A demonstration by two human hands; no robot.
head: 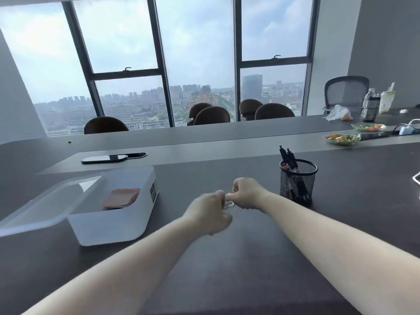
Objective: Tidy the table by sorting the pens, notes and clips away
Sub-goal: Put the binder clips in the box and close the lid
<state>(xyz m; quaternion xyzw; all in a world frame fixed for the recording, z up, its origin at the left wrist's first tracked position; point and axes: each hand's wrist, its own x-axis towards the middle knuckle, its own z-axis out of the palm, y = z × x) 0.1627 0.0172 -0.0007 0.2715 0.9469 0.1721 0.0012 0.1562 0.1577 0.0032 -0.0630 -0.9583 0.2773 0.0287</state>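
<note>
Watching the head view, I see my left hand (210, 213) and right hand (244, 193) curled narrow, pinching one paper clip (229, 204) together just above the table (227, 258). It could slip, being thin wire. One notes stack (121, 198) lies in one box (113, 221); several pens (288, 158), uncountable, stand in one cup (298, 180).

Both bare forearms stretched toward frame centre; left hand (210, 212) and right hand (246, 193) fisted, knuckles touching.
</note>
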